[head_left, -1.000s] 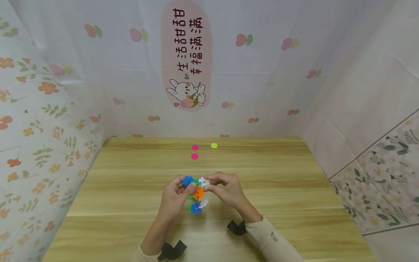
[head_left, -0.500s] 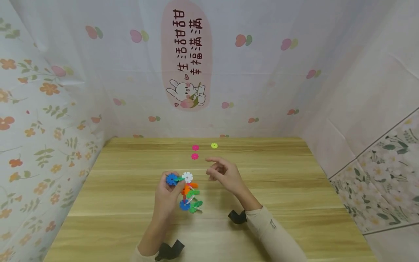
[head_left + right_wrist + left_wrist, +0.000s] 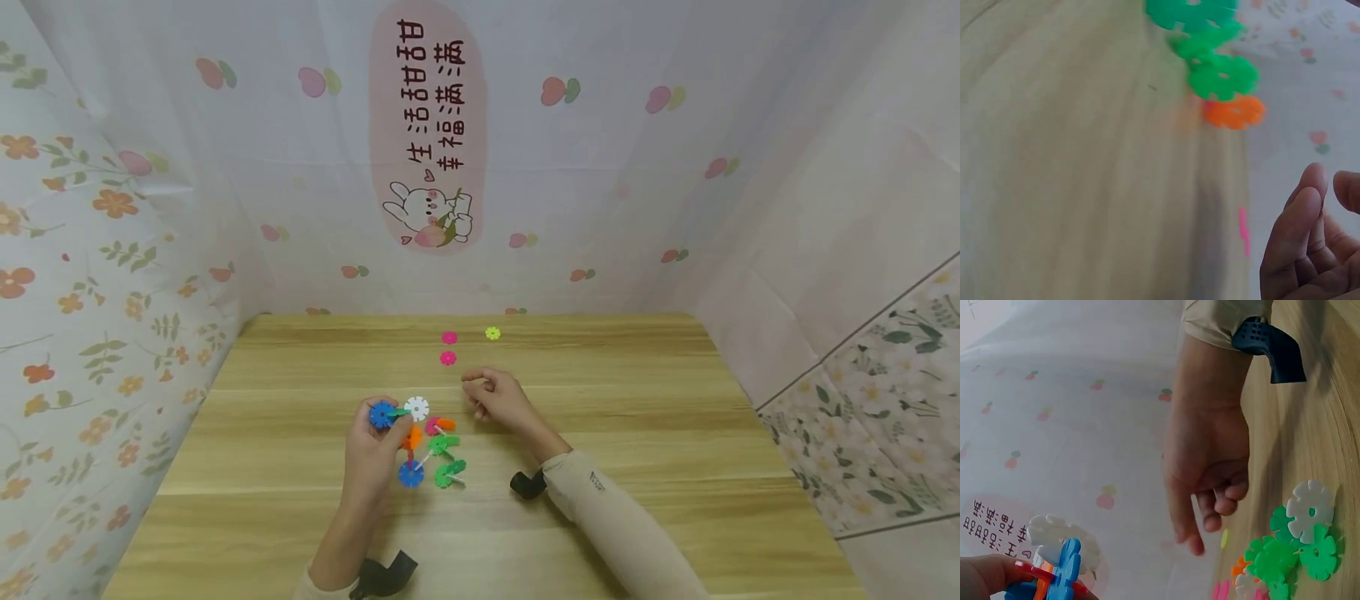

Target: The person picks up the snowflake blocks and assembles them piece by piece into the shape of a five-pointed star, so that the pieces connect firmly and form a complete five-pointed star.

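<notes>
My left hand (image 3: 369,458) pinches a joined chain of plastic flower-shaped snowflake discs. A blue disc (image 3: 382,414), a white disc (image 3: 416,408) and an orange disc (image 3: 412,438) show in it; another blue disc (image 3: 410,475) is lower down. In the left wrist view, a blue disc (image 3: 1065,569) of this chain stands edge-on by the thumb. My right hand (image 3: 498,396) is apart from the discs, with loosely bent fingers. Nothing lies between its thumb and fingertips (image 3: 1313,181) in the right wrist view. Beside the held chain is a second cluster of linked discs, including a green disc (image 3: 438,446).
Two loose pink discs, one a pink disc (image 3: 447,358) nearer me, lie toward the back of the wooden table (image 3: 300,358). A yellow disc (image 3: 492,333) lies to their right. Patterned cloth (image 3: 600,208) walls the back and sides.
My right hand has let go of the white disc, drawn away and then shifted slightly left. My left hand has carried the chain left, so the second cluster now shows beside it.
</notes>
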A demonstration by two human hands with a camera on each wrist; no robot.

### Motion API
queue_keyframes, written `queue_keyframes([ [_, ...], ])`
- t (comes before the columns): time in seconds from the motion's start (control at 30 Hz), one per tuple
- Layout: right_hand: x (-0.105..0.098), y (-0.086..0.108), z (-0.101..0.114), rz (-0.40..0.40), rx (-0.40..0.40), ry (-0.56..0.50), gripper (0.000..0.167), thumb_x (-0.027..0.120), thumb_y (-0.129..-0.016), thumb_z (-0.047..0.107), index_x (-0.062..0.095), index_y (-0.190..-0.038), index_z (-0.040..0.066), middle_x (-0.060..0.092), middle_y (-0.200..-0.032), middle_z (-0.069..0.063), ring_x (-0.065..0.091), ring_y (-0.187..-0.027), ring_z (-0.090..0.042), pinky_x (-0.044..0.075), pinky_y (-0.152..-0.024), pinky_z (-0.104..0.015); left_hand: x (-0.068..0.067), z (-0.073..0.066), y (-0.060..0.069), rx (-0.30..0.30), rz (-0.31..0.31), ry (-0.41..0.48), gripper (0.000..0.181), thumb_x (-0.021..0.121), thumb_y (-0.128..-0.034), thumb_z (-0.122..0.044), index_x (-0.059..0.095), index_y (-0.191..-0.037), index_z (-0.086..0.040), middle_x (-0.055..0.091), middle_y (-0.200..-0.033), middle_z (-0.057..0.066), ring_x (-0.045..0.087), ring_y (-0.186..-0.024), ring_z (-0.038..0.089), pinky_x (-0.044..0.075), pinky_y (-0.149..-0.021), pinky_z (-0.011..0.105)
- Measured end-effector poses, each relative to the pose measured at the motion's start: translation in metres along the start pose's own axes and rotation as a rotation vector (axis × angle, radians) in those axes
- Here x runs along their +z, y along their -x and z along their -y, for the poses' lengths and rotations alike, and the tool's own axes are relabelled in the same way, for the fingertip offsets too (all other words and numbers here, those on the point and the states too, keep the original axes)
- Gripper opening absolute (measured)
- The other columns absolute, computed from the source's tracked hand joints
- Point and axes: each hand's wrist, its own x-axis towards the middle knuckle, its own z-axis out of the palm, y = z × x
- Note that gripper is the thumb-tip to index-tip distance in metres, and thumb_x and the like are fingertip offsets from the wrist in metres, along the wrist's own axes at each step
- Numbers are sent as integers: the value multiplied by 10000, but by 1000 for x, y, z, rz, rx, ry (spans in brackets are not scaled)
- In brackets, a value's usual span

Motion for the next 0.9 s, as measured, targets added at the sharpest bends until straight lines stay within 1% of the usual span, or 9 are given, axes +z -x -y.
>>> queue_keyframes([
  [0.07,7,-1,-3,26,34,14,348,634,-997,281,637,-1235,26,644,-723,-140,566,-503,-151,488,-470,-232,0,1,0,-14,-9,1,298,641,-962,-61,489,-1214,-14,539,-1001,85,544,-852,204,521,-741,237],
  [0.13,14,-2,-4,53,65,43,326,651,-985,310,653,-1194,60,630,-683,-89,537,-481,-140,467,-450,-227,0,1,0,-25,-14,1,305,644,-963,-68,486,-1218,-10,538,-1007,87,548,-856,209,526,-745,243],
  [0.27,26,-1,-8,94,92,172,282,675,-957,400,688,-1095,155,643,-653,-27,525,-447,-146,449,-434,-249,0,2,-1,-34,-13,-1,320,647,-966,-83,477,-1223,2,540,-1009,86,543,-858,209,522,-747,244],
  [0.37,33,1,-7,97,70,311,288,683,-928,479,707,-1022,208,655,-688,15,543,-497,-145,454,-471,-273,0,4,-2,-41,-15,0,332,649,-966,-86,474,-1233,7,538,-1013,84,537,-864,211,518,-751,246],
  [0.53,39,3,-3,86,31,499,319,711,-877,539,673,-967,236,615,-775,79,523,-676,-141,440,-585,-294,1,4,-3,-51,-13,3,331,644,-965,-85,476,-1237,-3,533,-1019,87,532,-873,221,517,-751,252],
  [0.6,41,4,-2,100,26,545,321,717,-872,534,647,-968,236,586,-761,76,512,-690,-141,435,-605,-293,1,4,-3,-51,-9,-1,332,645,-965,-85,474,-1238,-4,535,-1021,84,530,-875,217,511,-748,248],
  [0.7,43,6,1,127,17,586,307,713,-876,522,627,-961,240,545,-683,56,497,-628,-139,415,-568,-286,2,2,-3,-44,-6,-7,337,643,-965,-79,465,-1239,5,543,-1029,82,533,-881,208,506,-748,240],
  [0.83,46,7,4,151,-19,629,266,717,-881,493,624,-940,251,542,-638,69,485,-570,-117,390,-525,-264,4,-1,-1,-33,-2,-10,323,653,-959,-71,469,-1216,-2,547,-1031,94,538,-889,211,503,-754,231],
  [0.9,47,8,4,160,-34,656,249,728,-878,478,625,-931,257,557,-655,87,492,-576,-104,399,-527,-253,4,-1,-1,-30,-3,-12,310,660,-955,-66,478,-1200,-15,553,-1039,104,543,-903,220,508,-768,227],
])
